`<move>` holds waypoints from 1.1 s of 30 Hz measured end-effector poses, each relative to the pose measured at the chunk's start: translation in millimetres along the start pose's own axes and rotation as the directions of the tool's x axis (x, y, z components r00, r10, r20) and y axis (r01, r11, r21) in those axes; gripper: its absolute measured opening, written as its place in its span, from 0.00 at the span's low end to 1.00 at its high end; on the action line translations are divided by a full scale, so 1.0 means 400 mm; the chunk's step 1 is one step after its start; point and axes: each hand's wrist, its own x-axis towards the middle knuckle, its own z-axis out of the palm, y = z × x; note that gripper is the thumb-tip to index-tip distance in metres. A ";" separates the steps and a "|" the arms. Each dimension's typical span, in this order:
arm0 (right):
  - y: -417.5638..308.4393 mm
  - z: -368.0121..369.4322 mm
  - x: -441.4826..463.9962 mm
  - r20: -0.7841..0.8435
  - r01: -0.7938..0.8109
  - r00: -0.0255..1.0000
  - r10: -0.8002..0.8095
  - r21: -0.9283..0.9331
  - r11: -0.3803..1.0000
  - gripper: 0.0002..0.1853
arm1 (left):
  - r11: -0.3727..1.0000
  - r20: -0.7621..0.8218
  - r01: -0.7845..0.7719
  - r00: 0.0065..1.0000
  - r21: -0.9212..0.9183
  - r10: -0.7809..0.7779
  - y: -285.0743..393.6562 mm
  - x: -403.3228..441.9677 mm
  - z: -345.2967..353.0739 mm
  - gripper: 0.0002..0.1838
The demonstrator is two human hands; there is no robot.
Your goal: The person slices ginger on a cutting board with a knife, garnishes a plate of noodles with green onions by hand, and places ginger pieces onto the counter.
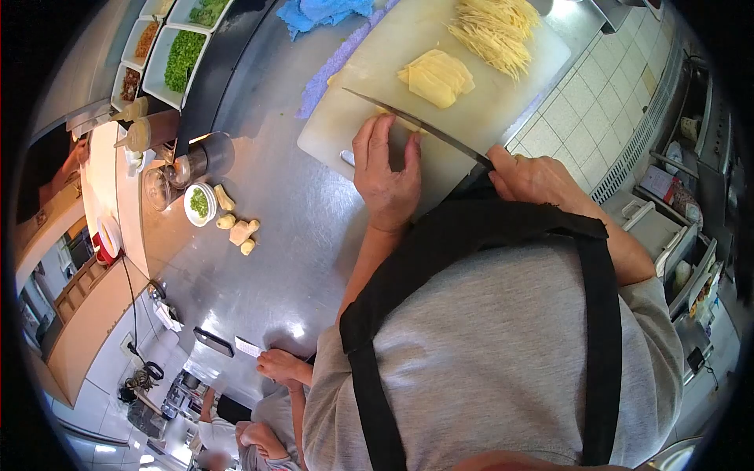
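Observation:
My right hand (538, 182) is closed round the handle of a long knife (440, 135), whose blade lies across the white cutting board (326, 125). My left hand (386, 177) is bent beside the blade, its fingertips at a small pale yellow piece (404, 119) mostly hidden by the knife and fingers. Beyond the blade sits a stack of thin pale slices (437, 78). Farther up the board is a heap of fine yellow shreds (499, 35).
Ginger pieces (242, 230) and a small bowl of chopped greens (199, 203) stand on the metal counter (275, 212) at left. Blue cloth (318, 14) lies behind the board. A phone (214, 341) and another person's hand (281, 366) are at lower left.

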 end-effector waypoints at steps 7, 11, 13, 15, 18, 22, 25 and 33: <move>0.007 -0.010 0.027 0.114 -0.026 0.993 0.023 0.030 0.999 0.12 | 1.000 0.008 0.002 1.000 -0.007 -0.002 0.001 0.003 -0.001 0.23; 0.006 -0.007 0.036 0.110 -0.020 0.994 0.017 0.032 0.999 0.12 | 1.000 -0.009 -0.010 1.000 0.006 0.010 -0.001 0.003 0.001 0.22; 0.002 -0.010 0.049 0.106 -0.004 0.994 -0.001 0.047 0.999 0.12 | 0.999 -0.035 -0.034 0.999 0.018 0.035 -0.004 0.004 0.004 0.22; -0.006 -0.010 0.057 0.100 0.001 0.995 -0.006 0.057 0.998 0.11 | 0.999 -0.023 -0.024 0.999 0.026 0.024 -0.004 0.004 0.002 0.21; -0.016 0.002 0.064 0.092 -0.014 0.996 0.009 0.063 0.998 0.10 | 0.999 -0.022 -0.024 0.999 0.048 0.025 -0.004 0.005 0.000 0.21; -0.031 0.012 0.082 0.093 -0.013 0.996 0.006 0.070 0.997 0.09 | 0.999 -0.010 -0.031 0.999 0.039 0.031 -0.006 0.003 0.001 0.21; -0.035 0.022 0.088 0.039 0.027 0.999 -0.030 0.068 0.997 0.10 | 0.999 0.008 -0.013 1.000 0.031 0.012 -0.003 0.003 -0.003 0.21; 0.034 0.053 0.048 -0.077 0.077 0.995 -0.068 0.122 0.990 0.09 | 1.000 -0.003 0.026 1.000 0.000 -0.026 0.015 0.001 -0.004 0.20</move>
